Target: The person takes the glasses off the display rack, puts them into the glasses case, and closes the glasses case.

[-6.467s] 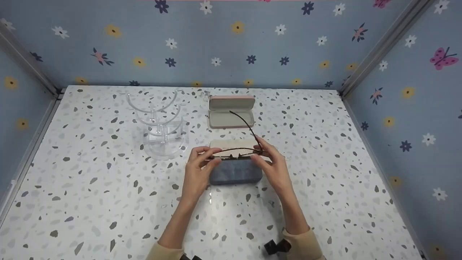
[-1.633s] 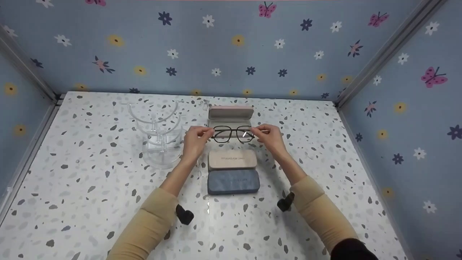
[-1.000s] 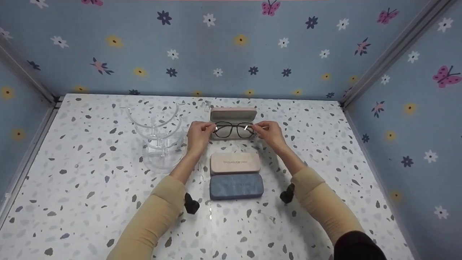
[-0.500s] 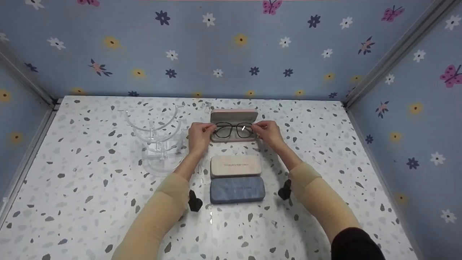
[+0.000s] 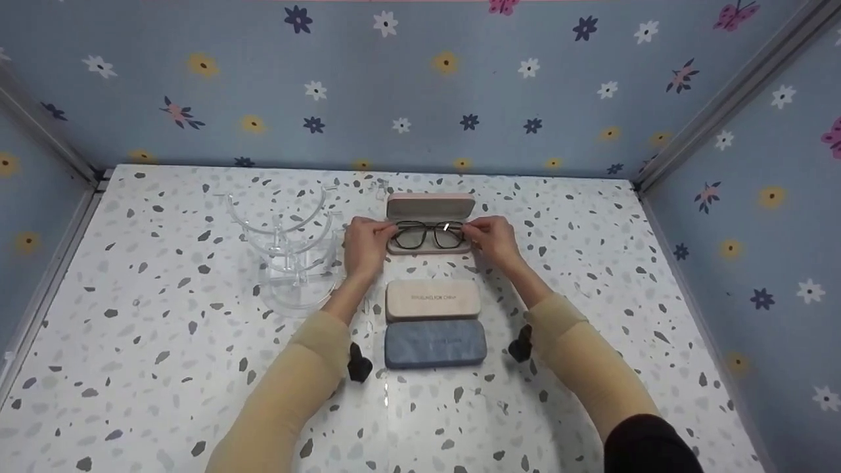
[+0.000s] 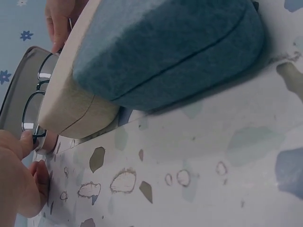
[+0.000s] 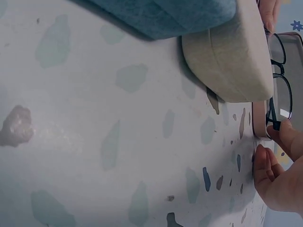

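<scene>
A pair of black-framed eyeglasses (image 5: 430, 226) sits over the lower half of an open pink glasses case (image 5: 430, 207) with a grey lining. My left hand (image 5: 365, 246) pinches the left end of the frame, and my right hand (image 5: 494, 240) pinches the right end. In the left wrist view the left thumb (image 6: 27, 142) presses at the rim of the glasses (image 6: 35, 109). The right wrist view shows the right fingertips at the hinge of the glasses (image 7: 283, 97), just above the case edge. The lenses face toward me.
A closed beige glasses case (image 5: 433, 299) and a closed blue one (image 5: 435, 343) lie side by side in front, between my forearms. To the left stands a clear acrylic tiered stand (image 5: 289, 253). A flower-patterned wall (image 5: 355, 79) rises behind the speckled table (image 5: 164, 341).
Earlier the glasses were above the blue and beige cases, one temple raised. Both hands have since carried them forward and lowered them into the open pink case; over the last half second they barely moved.
</scene>
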Available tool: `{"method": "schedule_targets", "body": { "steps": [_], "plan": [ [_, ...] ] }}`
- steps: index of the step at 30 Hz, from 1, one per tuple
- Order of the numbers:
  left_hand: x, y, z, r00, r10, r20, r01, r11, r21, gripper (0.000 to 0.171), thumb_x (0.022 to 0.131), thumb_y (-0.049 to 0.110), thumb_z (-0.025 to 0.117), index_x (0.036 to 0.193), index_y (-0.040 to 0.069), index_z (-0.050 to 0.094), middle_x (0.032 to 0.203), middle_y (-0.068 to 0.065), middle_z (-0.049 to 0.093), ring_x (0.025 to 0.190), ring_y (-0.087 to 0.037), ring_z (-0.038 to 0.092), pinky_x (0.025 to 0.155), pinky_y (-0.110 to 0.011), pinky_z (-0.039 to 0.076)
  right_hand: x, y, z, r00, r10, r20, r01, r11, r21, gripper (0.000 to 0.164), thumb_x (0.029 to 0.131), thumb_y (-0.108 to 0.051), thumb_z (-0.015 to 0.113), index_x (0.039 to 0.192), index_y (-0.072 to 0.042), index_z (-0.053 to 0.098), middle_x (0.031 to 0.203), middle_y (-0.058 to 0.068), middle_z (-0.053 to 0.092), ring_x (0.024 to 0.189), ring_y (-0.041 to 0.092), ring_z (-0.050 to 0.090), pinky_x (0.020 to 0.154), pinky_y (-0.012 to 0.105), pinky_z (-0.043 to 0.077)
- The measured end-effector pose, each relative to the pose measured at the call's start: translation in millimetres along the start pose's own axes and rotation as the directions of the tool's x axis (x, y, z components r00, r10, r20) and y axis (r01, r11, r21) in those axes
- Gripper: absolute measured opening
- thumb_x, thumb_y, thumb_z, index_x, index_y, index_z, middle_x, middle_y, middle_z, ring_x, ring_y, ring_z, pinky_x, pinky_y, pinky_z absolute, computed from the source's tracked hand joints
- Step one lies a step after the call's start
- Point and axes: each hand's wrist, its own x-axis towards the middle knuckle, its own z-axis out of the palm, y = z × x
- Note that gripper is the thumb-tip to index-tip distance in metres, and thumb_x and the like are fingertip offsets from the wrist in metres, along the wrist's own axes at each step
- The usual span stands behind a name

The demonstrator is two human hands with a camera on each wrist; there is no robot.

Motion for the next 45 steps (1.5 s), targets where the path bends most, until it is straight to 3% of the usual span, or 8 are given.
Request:
{"method": "schedule_targets", "body": {
  "steps": [14,19,23,29,33,36,40,45],
  "plan": [
    [2.5,3.8,4.3,1.000,-0.012,-0.011,0.012,0.999,0.030,0.026,0.097,0.031,0.071,0.117,0.016,0.079,0.122,-0.012,0.062,0.119,-0.029,0.057,0.107,-0.044,0.043,-4,-1,-5,0.999,-0.025,-0.034,0.026,0.999,0.032,0.023,0.101,-0.021,0.068,0.117,-0.008,0.077,0.114,0.012,0.077,0.094,0.014,0.068,0.076,0.022,0.054],
    [1.9,2.6,4.5,0.999,-0.025,-0.029,0.024,1.000,-0.019,0.026,0.097,0.031,0.072,0.115,0.014,0.079,0.118,-0.011,0.062,0.111,-0.025,0.058,0.101,-0.042,0.045,-4,2,-7,0.999,0.029,-0.025,-0.025,0.991,0.134,0.028,0.101,-0.026,0.068,0.122,-0.008,0.075,0.118,0.012,0.073,0.103,0.019,0.067,0.082,0.029,0.060],
    [2.0,4.9,3.1,0.997,-0.067,-0.044,0.064,0.996,-0.064,0.033,0.098,0.039,0.070,0.115,0.012,0.078,0.117,-0.011,0.062,0.104,-0.025,0.058,0.092,-0.042,0.047,-3,2,-11,0.996,0.086,-0.034,-0.078,0.976,0.203,0.048,0.099,-0.044,0.067,0.130,-0.007,0.068,0.122,0.013,0.068,0.107,0.023,0.067,0.087,0.035,0.062],
    [6.6,11.9,-1.0,0.989,-0.150,0.008,0.150,0.987,-0.062,0.073,0.098,0.070,0.048,0.126,0.008,0.073,0.133,-0.016,0.064,0.124,-0.031,0.061,0.107,-0.046,0.047,-1,-7,-15,0.985,0.174,0.016,-0.171,0.943,0.285,0.087,0.091,-0.076,0.056,0.141,-0.005,0.058,0.125,0.015,0.064,0.107,0.023,0.065,0.092,0.038,0.059],
    [11.1,15.9,-3.5,0.981,-0.185,0.053,0.189,0.979,-0.073,0.086,0.096,0.079,0.039,0.108,0.003,0.078,0.110,-0.016,0.072,0.105,-0.031,0.067,0.092,-0.042,0.050,2,-15,-15,0.978,0.193,0.078,-0.207,0.929,0.307,0.091,0.092,-0.079,0.049,0.141,-0.002,0.057,0.119,0.012,0.061,0.104,0.021,0.060,0.092,0.037,0.057],
    [13.2,19.2,-5.6,0.975,-0.210,0.077,0.217,0.972,-0.091,0.089,0.094,0.081,0.039,0.099,0.002,0.077,0.095,-0.017,0.068,0.089,-0.029,0.061,0.082,-0.040,0.045,6,-20,-14,0.972,0.211,0.106,-0.233,0.930,0.284,0.089,0.093,-0.080,0.046,0.134,-0.002,0.059,0.105,0.008,0.056,0.093,0.019,0.055,0.084,0.035,0.054],
    [14.8,23.0,-8.2,0.967,-0.235,0.095,0.245,0.962,-0.122,0.089,0.093,0.081,0.039,0.101,-0.001,0.073,0.103,-0.022,0.069,0.093,-0.029,0.061,0.093,-0.041,0.048,9,-24,-14,0.964,0.231,0.132,-0.258,0.931,0.257,0.085,0.092,-0.082,0.044,0.116,-0.002,0.059,0.099,0.006,0.052,0.086,0.018,0.051,0.083,0.036,0.056],
    [16.5,28.1,-9.0,0.957,-0.257,0.138,0.276,0.950,-0.145,0.093,0.094,0.080,0.039,0.118,-0.004,0.071,0.130,-0.024,0.068,0.118,-0.033,0.064,0.111,-0.045,0.047,9,-27,-15,0.958,0.252,0.135,-0.278,0.931,0.236,0.083,0.092,-0.082,0.042,0.112,-0.003,0.060,0.110,0.008,0.055,0.093,0.019,0.054,0.090,0.036,0.057]
  ]
}}
